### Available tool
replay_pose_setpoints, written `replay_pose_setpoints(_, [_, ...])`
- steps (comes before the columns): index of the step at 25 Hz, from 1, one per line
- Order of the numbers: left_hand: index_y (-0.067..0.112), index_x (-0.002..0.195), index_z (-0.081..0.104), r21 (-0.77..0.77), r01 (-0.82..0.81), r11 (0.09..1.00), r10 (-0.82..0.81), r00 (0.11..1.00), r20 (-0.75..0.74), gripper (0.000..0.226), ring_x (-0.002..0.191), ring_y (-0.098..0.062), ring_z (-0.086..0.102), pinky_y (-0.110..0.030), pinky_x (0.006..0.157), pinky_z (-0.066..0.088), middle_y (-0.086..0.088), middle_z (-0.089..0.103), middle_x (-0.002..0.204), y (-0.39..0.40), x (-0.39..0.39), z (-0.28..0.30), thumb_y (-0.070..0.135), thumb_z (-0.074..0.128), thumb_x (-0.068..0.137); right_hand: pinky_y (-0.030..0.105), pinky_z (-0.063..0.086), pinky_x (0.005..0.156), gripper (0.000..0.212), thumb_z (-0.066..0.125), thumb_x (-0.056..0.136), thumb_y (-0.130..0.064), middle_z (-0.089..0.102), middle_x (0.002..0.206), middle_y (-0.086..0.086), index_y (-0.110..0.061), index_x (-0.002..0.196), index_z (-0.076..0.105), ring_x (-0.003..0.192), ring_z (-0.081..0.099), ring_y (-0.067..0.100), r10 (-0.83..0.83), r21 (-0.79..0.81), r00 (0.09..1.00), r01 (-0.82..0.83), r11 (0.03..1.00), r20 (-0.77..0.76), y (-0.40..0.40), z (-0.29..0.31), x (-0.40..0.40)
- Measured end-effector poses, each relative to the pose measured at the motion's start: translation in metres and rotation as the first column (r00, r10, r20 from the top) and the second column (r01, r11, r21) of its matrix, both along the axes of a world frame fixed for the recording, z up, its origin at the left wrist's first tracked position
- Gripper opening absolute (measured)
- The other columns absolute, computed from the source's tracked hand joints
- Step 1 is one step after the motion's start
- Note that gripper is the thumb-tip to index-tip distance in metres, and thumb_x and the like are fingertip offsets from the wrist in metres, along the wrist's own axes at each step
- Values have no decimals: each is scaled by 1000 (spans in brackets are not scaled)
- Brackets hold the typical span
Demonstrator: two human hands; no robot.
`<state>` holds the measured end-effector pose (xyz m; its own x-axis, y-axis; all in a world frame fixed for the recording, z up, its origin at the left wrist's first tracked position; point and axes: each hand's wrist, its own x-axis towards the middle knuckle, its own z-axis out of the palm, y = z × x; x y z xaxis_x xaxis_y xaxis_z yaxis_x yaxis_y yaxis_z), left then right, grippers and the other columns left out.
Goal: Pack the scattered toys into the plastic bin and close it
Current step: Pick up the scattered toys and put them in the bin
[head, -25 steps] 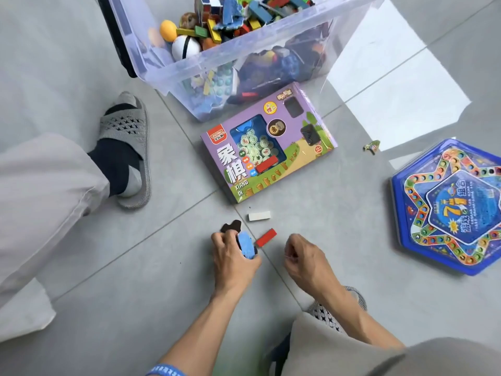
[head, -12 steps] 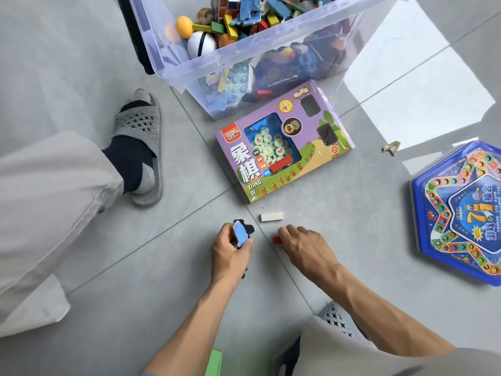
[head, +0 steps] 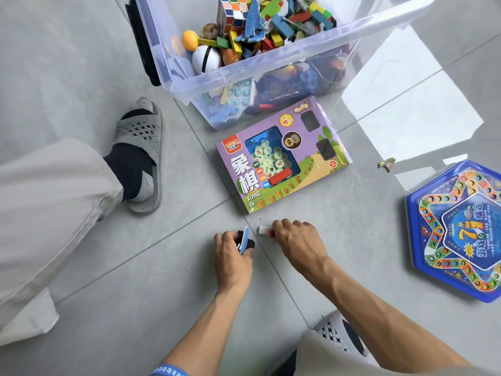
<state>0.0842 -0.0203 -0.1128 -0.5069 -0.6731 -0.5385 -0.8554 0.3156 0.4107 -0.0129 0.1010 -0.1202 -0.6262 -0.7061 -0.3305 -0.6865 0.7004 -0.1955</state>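
The clear plastic bin (head: 189, 89) stands open at the top, heaped with blocks, balls and a puzzle cube. My left hand (head: 230, 256) grips a blue piece and a black piece (head: 245, 241) just above the floor. My right hand (head: 296, 241) has its fingers curled over a red block (head: 272, 233) and touches a white block (head: 263, 229) on the tile. A purple chess box (head: 282, 156) lies flat between my hands and the bin. A blue hexagonal game board (head: 458, 232) lies at the right.
A small scrap toy (head: 387, 164) lies on the floor right of the chess box. My left foot in a grey slipper (head: 142, 147) and trouser leg fill the left side. My right slipper (head: 339, 335) is at the bottom. A dark lid part (head: 141, 42) leans behind the bin's left wall.
My right hand reached forward from the bare floor onto the red block and now reaches the white block. My left hand moved forward a little, still holding the blue and black pieces.
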Motion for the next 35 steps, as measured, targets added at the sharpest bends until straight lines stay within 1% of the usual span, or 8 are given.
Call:
replay_pose_setpoints(9, [18,80,53,162,-181,970,181,983,19,29,62,-25,64,-38,58,54,-1,67,85,-2,-3,7,16,80,69,34,35,53,23,61,93,-37,52,60,-4,-18,84,52,55,44,17,-407,-183,746,568,803,527,37,39,14])
replay_pose_setpoints(12, [21,80,58,466,-445,765,558,819,-133,25,54,-34,62,-34,43,51,-11,70,82,1,-23,56,11,79,70,36,41,52,21,61,94,-35,51,59,-5,-18,84,55,52,43,11,-383,-271,604,719,640,699,21,88,-19])
replay_pose_setpoints(16, [14,77,56,691,-264,673,711,487,-507,27,60,-13,54,-23,54,48,-1,58,69,-36,-116,168,3,80,72,30,44,46,24,63,94,-26,55,57,-6,-6,82,62,49,49,16,-248,-469,598,774,425,762,-49,192,-139])
replay_pose_setpoints(19, [15,85,62,756,-209,620,748,448,-489,19,73,-19,62,-30,63,54,-3,65,80,-87,-208,214,15,79,77,30,55,53,34,63,92,-38,64,76,7,-4,97,66,55,60,22,-218,-309,429,849,429,877,-98,247,-216])
replay_pose_setpoints(23, [18,122,55,467,-242,850,474,738,-480,67,99,-23,64,-39,72,59,-2,60,118,-122,-268,221,64,64,74,39,61,55,44,58,90,-47,65,92,11,-5,103,64,70,69,27,-447,-343,455,886,312,770,-90,245,-239])
replay_pose_setpoints(27, [29,104,58,37,-55,998,67,784,-617,24,89,-18,64,-32,79,52,4,63,103,-52,-192,146,32,66,82,33,51,43,17,54,89,-23,70,82,10,-12,90,67,53,66,21,-639,-265,326,945,193,697,-4,147,-175])
replay_pose_setpoints(31, [17,124,60,-108,369,923,-384,891,-240,41,125,-30,51,-36,102,37,-9,57,129,6,-123,33,23,68,84,39,48,89,38,52,91,-23,62,124,9,-16,128,54,109,60,33,-876,-122,408,913,389,257,83,47,-145])
replay_pose_setpoints(35, [13,121,61,-210,393,895,-434,877,-208,41,110,-32,55,-40,95,42,-11,55,121,7,-131,10,19,72,83,39,43,70,40,43,94,-19,47,131,11,-16,134,40,102,53,37,-817,-61,567,824,563,109,114,14,-164])
